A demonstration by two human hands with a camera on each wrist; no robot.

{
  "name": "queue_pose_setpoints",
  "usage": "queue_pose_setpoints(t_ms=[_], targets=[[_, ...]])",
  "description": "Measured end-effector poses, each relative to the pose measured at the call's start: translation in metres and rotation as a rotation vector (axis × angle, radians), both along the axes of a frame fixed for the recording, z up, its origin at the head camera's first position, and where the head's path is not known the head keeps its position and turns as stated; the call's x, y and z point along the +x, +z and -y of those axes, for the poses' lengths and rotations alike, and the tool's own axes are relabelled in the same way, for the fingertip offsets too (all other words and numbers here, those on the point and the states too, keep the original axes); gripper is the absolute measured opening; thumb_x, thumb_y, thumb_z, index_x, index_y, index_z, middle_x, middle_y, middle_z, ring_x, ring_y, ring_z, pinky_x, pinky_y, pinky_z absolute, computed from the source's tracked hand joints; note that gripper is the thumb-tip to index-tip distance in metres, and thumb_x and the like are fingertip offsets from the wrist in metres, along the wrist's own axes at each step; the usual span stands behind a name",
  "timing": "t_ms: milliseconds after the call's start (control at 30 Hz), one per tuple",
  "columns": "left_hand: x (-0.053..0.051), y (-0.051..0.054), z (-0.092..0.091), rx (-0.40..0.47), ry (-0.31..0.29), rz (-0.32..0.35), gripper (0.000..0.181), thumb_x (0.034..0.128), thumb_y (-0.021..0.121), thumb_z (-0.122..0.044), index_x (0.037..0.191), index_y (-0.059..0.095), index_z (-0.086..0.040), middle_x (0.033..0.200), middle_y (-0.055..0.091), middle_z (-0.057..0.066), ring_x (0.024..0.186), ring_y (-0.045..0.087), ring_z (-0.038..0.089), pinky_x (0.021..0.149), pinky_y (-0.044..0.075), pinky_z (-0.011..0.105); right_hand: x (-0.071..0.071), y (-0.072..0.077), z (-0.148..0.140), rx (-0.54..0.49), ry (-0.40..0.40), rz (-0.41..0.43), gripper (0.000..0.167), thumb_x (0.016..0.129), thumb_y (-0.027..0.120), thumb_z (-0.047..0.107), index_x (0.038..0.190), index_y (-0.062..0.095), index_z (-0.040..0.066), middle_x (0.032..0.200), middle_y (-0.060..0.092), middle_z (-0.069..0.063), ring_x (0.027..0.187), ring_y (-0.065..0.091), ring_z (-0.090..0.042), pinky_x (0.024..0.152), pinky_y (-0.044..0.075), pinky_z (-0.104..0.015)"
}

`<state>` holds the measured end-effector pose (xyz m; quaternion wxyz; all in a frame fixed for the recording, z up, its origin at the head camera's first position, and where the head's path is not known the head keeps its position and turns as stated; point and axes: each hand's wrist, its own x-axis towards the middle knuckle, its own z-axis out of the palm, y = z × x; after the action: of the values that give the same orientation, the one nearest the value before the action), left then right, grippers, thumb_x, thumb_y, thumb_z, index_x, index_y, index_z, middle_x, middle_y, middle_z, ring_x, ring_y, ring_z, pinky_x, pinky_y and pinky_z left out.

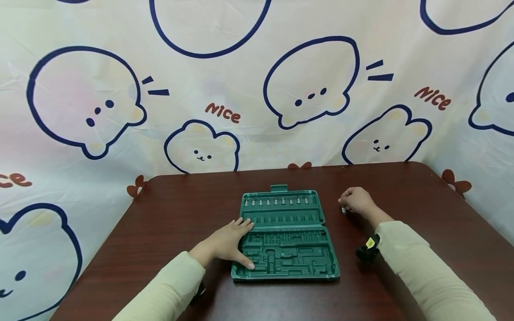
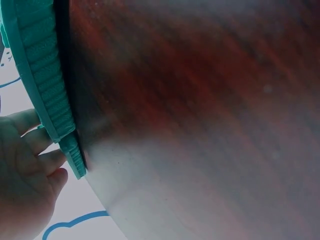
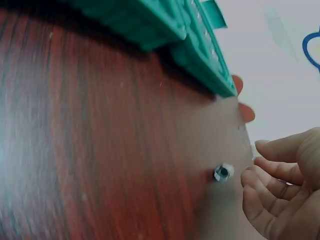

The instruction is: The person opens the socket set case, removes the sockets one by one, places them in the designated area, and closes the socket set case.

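A green plastic tool case (image 1: pixel 287 254) lies unfolded on the table, with a row of small metal bits (image 1: pixel 275 201) in its far half and moulded recesses in the near half. My left hand (image 1: pixel 226 240) rests on the case's left edge, fingers spread and thumb over the near half. In the left wrist view its fingers (image 2: pixel 51 161) show beside the ribbed case wall (image 2: pixel 42 75). To the right of the case, my right hand (image 1: pixel 358 201) hovers with loosely bent fingers at a small metal socket (image 3: pixel 223 172). A narrow gap separates that socket from the fingertips in the right wrist view.
The dark reddish-brown wooden table (image 1: pixel 180 196) carries the case and the socket. A pale printed cloth (image 1: pixel 249 89) hangs behind and beside it. The case's latch tab (image 1: pixel 279 187) sticks out at the far edge. A black wrist device (image 1: pixel 367 250) sits on the right wrist.
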<state>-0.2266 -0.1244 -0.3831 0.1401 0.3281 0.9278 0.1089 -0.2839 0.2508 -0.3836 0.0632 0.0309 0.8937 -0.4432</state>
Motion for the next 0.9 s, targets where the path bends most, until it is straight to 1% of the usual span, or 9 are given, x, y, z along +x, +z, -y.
queue_pose_setpoints(t_ms=[133,233,400,633,733,900], targets=[[0.001,-0.001,0.000,-0.007,-0.003,-0.012,0.105,0.0573,0.062,-0.066,0.137,0.024,-0.008,0.141,0.018,0.009,0.128,0.011,0.031,0.098,0.016,0.046,0.000,0.003,0.010,-0.070,0.026,-0.003,0.020,0.086,0.052,0.010,0.095,0.054,-0.008,0.085,0.054,-0.016,0.067,0.052,-0.020,0.057,0.046,-0.031],[0.001,-0.001,0.000,-0.013,-0.006,-0.022,0.106,0.0572,0.061,-0.066,0.137,0.024,-0.008,0.141,0.018,0.009,0.128,0.011,0.030,0.099,0.016,0.045,-0.001,0.004,0.018,-0.102,0.056,0.000,0.023,0.086,0.052,0.013,0.098,0.054,-0.007,0.089,0.054,-0.017,0.072,0.053,-0.022,0.061,0.046,-0.033],[0.002,-0.003,0.000,-0.015,-0.010,-0.037,0.106,0.0575,0.060,-0.067,0.137,0.023,-0.008,0.141,0.017,0.010,0.128,0.011,0.031,0.099,0.016,0.045,-0.005,0.006,0.032,-0.122,0.108,-0.002,0.027,0.086,0.053,0.017,0.103,0.054,-0.005,0.097,0.054,-0.016,0.080,0.055,-0.024,0.069,0.046,-0.036],[0.001,-0.005,0.004,-0.008,-0.011,-0.042,0.107,0.0573,0.058,-0.070,0.137,0.023,-0.008,0.141,0.016,0.010,0.128,0.010,0.030,0.099,0.014,0.045,-0.017,0.006,0.049,-0.131,0.154,-0.019,0.029,0.086,0.054,0.017,0.105,0.055,-0.005,0.104,0.053,-0.018,0.087,0.054,-0.027,0.073,0.045,-0.037],[0.000,-0.006,0.004,-0.006,-0.009,-0.033,0.107,0.0571,0.058,-0.070,0.138,0.022,-0.008,0.142,0.016,0.009,0.128,0.009,0.030,0.099,0.014,0.044,-0.022,0.004,0.055,-0.135,0.155,-0.022,0.028,0.086,0.054,0.017,0.104,0.057,-0.004,0.103,0.053,-0.017,0.087,0.054,-0.027,0.071,0.045,-0.035],[0.000,-0.005,0.003,-0.015,-0.015,-0.023,0.107,0.0575,0.057,-0.070,0.138,0.021,-0.009,0.142,0.015,0.008,0.128,0.008,0.029,0.100,0.014,0.044,-0.029,0.002,0.060,-0.120,0.164,-0.015,0.026,0.087,0.051,0.013,0.103,0.057,-0.006,0.095,0.054,-0.014,0.077,0.052,-0.022,0.062,0.044,-0.029]])
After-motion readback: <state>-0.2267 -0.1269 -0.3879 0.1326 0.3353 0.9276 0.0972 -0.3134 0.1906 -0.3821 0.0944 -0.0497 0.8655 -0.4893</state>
